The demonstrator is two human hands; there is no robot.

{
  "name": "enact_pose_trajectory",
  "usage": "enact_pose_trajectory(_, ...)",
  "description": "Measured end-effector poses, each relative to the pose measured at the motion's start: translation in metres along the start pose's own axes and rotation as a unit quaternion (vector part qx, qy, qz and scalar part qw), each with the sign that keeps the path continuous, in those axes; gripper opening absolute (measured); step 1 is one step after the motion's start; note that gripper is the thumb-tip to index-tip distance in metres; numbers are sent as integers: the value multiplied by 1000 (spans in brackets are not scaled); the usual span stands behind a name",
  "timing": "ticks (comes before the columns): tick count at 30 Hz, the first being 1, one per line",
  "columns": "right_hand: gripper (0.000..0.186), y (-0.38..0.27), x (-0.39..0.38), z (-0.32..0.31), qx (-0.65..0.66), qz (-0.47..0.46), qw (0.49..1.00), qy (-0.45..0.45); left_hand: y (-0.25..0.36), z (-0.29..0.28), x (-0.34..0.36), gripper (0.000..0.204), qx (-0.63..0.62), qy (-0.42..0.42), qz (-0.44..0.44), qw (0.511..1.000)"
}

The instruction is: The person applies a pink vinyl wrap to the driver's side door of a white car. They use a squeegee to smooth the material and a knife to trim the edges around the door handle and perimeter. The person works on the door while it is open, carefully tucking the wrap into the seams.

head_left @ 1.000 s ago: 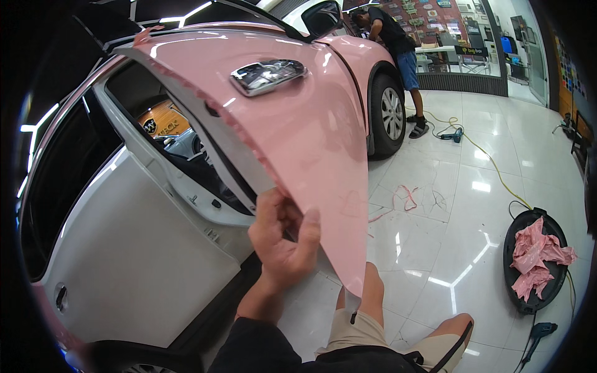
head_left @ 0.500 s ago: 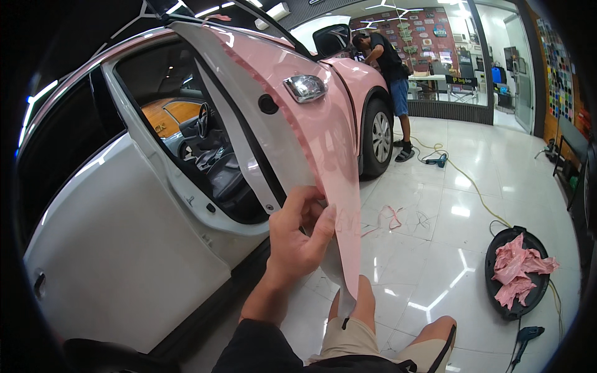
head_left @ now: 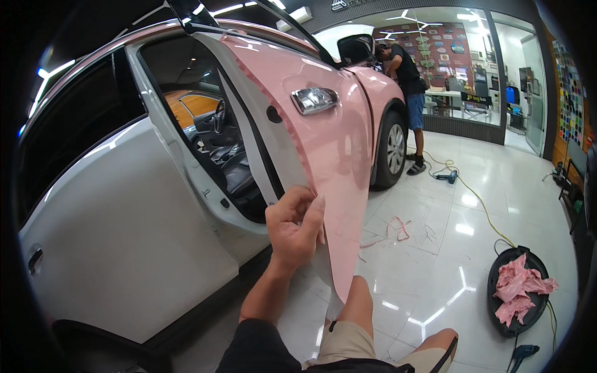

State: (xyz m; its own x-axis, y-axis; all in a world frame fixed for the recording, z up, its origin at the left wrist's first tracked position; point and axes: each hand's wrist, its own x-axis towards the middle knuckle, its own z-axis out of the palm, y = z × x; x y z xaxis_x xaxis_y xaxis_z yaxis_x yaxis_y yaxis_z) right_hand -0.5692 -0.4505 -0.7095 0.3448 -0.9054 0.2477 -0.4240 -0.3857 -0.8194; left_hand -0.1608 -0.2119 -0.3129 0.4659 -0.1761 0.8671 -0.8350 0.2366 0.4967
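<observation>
My left hand (head_left: 293, 229) is closed at the rear edge of the open front car door, below the door handle (head_left: 314, 99). Its fingers curl in, and the thumb meets the edge of the pink vinyl film (head_left: 339, 155); the fingertips are partly hidden. Smooth film covers the door's outer face and narrows to a point near my knee. A crinkled strip of film runs down the edge, beside the bare whitish door jamb (head_left: 289, 155). My right hand is not in view.
The white rear door (head_left: 130, 242) is at left. Crumpled pink film (head_left: 521, 286) lies in a black tray (head_left: 497, 311) at right, near a heat gun (head_left: 525, 353). Another heat gun (head_left: 446, 176) and a yellow cable lie farther off. A person (head_left: 407, 71) bends over the car's front.
The view has shifted, so the car and floor sit farther right and lower. My left hand stays at the door edge, its thumb now drawn back to the film's margin.
</observation>
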Motion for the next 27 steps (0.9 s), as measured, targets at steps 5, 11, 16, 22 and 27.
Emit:
enact_pose_trajectory(5,20,-33,74,-6,308,158,925,157,-1,-28,-4,11,-22,17,-24,999)
enact_pose_trajectory(11,18,-136,81,97,665,230,645,-297,0,-56,4,12,-63,26,-48,996)
enact_pose_trajectory(16,46,-208,42,107,499,253,636,-532,-11,-77,5,14,-79,27,-45,995)
enact_pose_trajectory(22,52,-193,116,121,342,182,748,-539,-9,-86,5,17,-89,29,-64,994)
enact_pose_trajectory(27,57,-289,206,113,359,-55,769,-526,-10,-87,9,16,-127,-8,-84,988)
